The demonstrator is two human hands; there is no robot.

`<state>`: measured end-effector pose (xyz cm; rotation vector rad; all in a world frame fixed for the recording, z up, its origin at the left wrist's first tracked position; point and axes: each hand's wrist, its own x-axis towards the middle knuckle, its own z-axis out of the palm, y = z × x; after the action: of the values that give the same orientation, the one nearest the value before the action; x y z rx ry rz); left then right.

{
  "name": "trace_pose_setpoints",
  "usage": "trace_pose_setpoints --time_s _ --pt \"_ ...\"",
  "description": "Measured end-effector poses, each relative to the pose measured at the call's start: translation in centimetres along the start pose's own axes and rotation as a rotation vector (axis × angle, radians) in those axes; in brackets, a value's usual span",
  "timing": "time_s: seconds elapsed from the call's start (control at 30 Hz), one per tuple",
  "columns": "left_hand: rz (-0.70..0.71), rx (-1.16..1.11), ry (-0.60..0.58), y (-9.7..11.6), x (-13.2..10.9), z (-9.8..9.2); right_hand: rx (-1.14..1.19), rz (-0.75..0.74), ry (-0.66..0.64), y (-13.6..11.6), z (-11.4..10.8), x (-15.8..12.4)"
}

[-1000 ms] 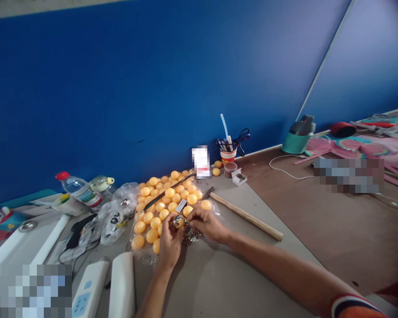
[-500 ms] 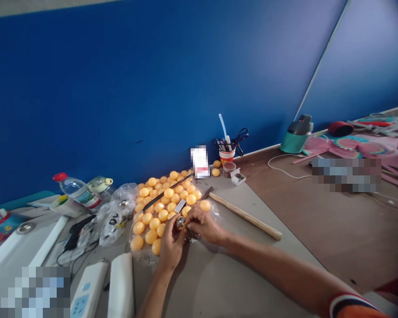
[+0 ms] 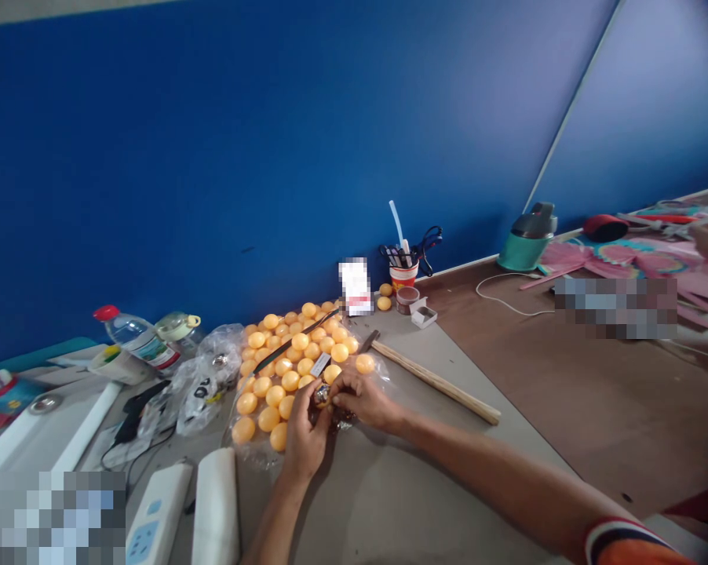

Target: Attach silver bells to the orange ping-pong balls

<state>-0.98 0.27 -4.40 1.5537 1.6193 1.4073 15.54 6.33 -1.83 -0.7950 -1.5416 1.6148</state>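
White power strip [image 3: 157, 514] lower left. Left hand [image 3: 305, 435] fingers grasp silver-patched ball [image 3: 322, 395], lower centre; right hand [image 3: 369, 402] fingers bunched beside it, grip unclear. Dark shiny bits [image 3: 346, 424] below, more hidden than 1 s ago. Orange balls [image 3: 290, 381], hammer [image 3: 439, 382] crowd beyond.

The head camera looks forward and down across the desk [image 3: 383, 494].

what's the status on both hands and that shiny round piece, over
Left hand holding shiny round piece. Right hand close at its edge. Orange balls crowded just beyond; hammer lying to the right.
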Motion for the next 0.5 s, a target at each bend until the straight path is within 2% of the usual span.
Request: trace_pose_setpoints --time_s 0.5 --pt "0.059 0.065 0.007 -0.33 -0.03 0.08 0.022 0.048 0.005 0.72 0.02 0.26"
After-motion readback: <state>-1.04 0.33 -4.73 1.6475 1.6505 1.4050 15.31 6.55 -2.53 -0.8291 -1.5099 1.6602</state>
